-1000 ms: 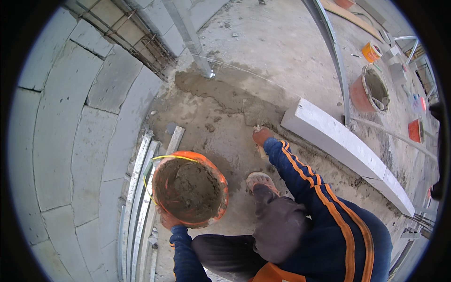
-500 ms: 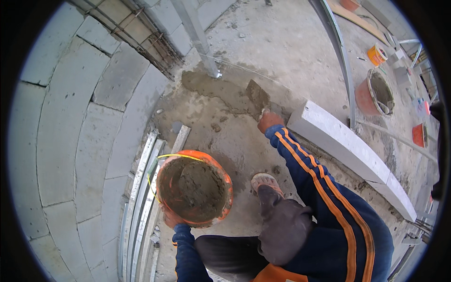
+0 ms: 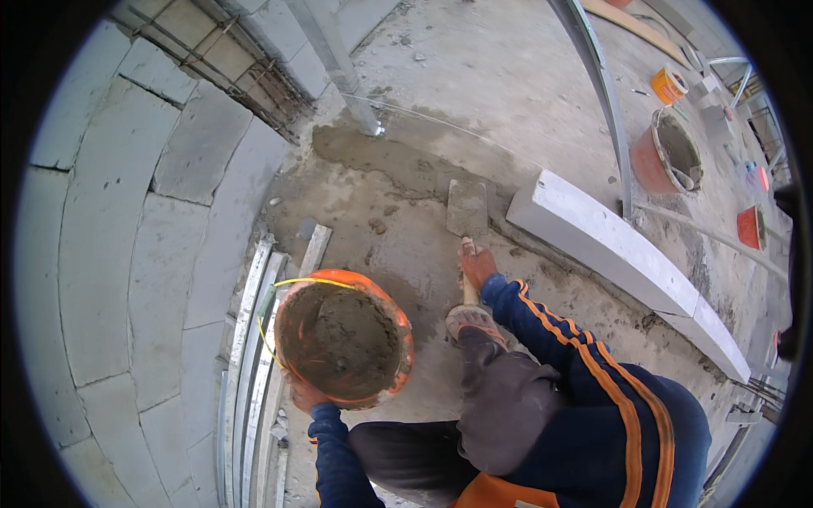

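My right hand [image 3: 478, 264] is closed around the handle of a trowel [image 3: 467, 208], its flat, mortar-smeared blade over the wet floor. A strip of wet mortar [image 3: 364, 154] runs along the floor just beyond the blade, towards the metal post. My left hand [image 3: 306, 393] grips the near-left rim of an orange bucket [image 3: 405, 326] with a yellow handle. Grey mortar [image 3: 343, 339] partly fills that bucket. Its fingers are partly hidden by the rim. A row of pale blocks [image 3: 601, 241] begins right of the trowel.
A block wall [image 3: 110, 254] rises on the left, with metal profiles [image 3: 254, 339] lying along its foot. A metal post [image 3: 334, 63] stands ahead, and a string [image 3: 440, 125] stretches from it. Further right are another metal post [image 3: 608, 93], a red bucket [image 3: 659, 157] and a yellow tub [image 3: 669, 85].
The trowel has turned so its blade points straight ahead, and my right hand has come slightly nearer to me. My left hand stays on the bucket rim. The view has shifted slightly.
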Demonstrator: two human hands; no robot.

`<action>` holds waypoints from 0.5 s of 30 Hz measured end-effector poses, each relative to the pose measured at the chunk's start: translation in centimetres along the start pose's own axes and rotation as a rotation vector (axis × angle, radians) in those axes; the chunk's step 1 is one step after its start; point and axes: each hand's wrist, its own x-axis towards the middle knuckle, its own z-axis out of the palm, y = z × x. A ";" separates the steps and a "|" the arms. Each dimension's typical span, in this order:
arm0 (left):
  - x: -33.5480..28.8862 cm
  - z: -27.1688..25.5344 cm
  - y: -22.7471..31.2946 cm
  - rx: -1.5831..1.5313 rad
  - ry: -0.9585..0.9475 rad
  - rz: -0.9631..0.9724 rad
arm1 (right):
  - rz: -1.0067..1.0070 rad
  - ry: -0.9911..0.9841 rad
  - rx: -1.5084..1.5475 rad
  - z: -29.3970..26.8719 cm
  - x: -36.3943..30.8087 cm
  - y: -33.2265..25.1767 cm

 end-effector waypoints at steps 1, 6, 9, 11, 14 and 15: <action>-0.1 0.3 -0.2 -0.025 -0.043 -0.021 | -0.041 0.040 0.090 0.0 0.3 0.9; 0.0 0.2 -0.6 -0.158 -0.056 -0.072 | 0.009 0.030 0.267 3.8 3.1 0.0; 0.4 0.0 -0.6 -0.312 -0.122 -0.128 | -0.023 -0.099 0.297 6.9 5.9 -2.8; 0.4 0.1 -0.6 -0.114 -0.024 -0.004 | -0.102 -0.210 0.230 7.0 7.5 -3.2; 0.1 0.2 -0.7 0.015 -0.024 0.018 | -0.094 -0.045 -0.330 3.4 8.2 -1.0; 0.0 0.2 -0.7 -0.023 -0.013 0.029 | -0.146 -0.022 -0.393 1.7 7.7 0.2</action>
